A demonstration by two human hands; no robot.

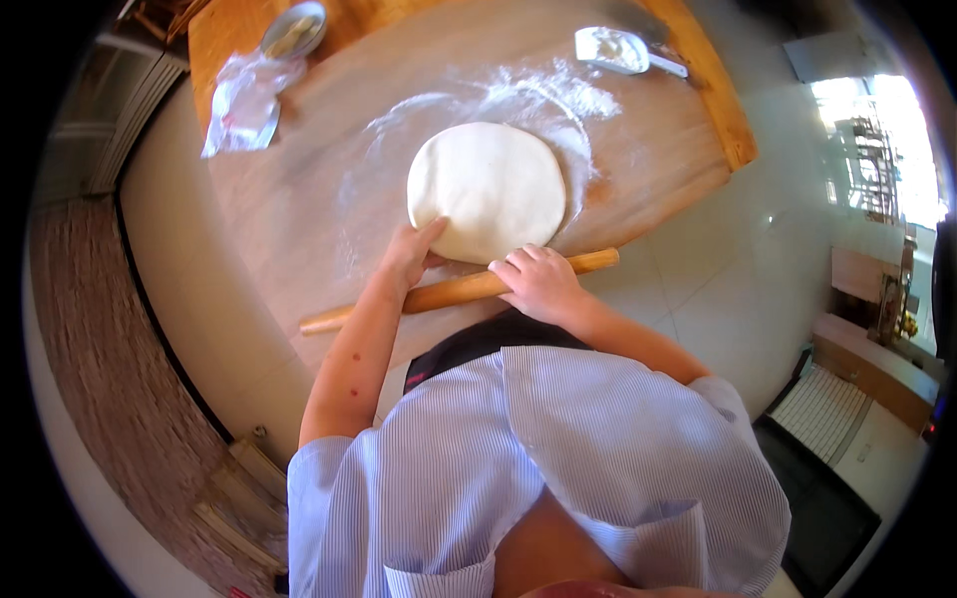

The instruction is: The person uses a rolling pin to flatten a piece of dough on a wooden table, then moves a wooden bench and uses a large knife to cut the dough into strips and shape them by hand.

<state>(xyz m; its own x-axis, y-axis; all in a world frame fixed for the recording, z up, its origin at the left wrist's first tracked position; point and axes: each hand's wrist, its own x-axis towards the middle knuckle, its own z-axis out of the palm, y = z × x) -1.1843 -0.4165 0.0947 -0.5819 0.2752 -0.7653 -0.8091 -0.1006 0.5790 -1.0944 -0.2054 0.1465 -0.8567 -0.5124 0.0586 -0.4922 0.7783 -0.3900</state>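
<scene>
A flat, round sheet of white dough lies on the wooden board, with white flour scattered behind it. My left hand takes hold of the dough's near left edge, its thumb on top and the other fingers mostly hidden below. A wooden rolling pin lies slantwise between the dough and my body, partly behind my left forearm. My right hand rests over the pin's right part with bent fingers, their tips close to the dough's near edge.
At the back left, a metal bowl with something pale inside stands beside a crumpled plastic bag. A white scoop of flour lies at the back right, near the wooden table's edge.
</scene>
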